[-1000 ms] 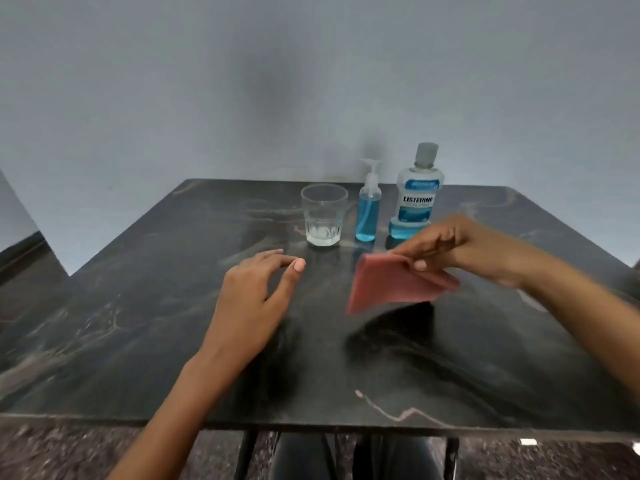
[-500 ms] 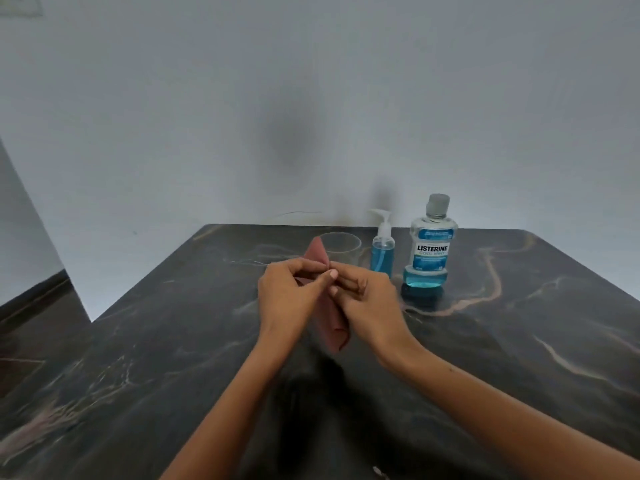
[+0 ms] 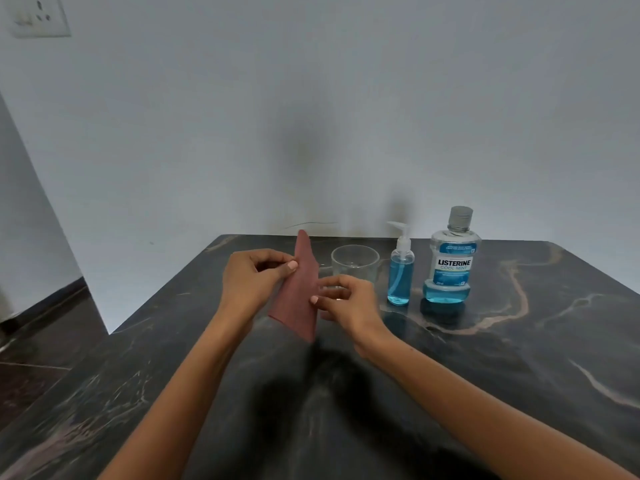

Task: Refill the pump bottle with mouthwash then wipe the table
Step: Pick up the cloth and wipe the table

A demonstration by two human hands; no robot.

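A pink cloth (image 3: 300,292) hangs upright above the dark marble table (image 3: 519,358), pinched from both sides. My left hand (image 3: 254,280) grips its left edge near the top. My right hand (image 3: 346,303) holds its right edge lower down. Behind my right hand stands a clear glass (image 3: 355,263). To its right is the small pump bottle (image 3: 400,271) filled with blue liquid, pump head on. Further right stands the Listerine mouthwash bottle (image 3: 452,261), capped, with blue liquid only near its bottom.
A pale wall runs just behind the table's far edge. A wall socket (image 3: 38,15) sits at the top left. Dark floor (image 3: 34,341) shows beyond the table's left edge.
One second ago only my right hand held the cloth, low over the table. Both hands now hold it raised and upright. The camera has tilted upward.
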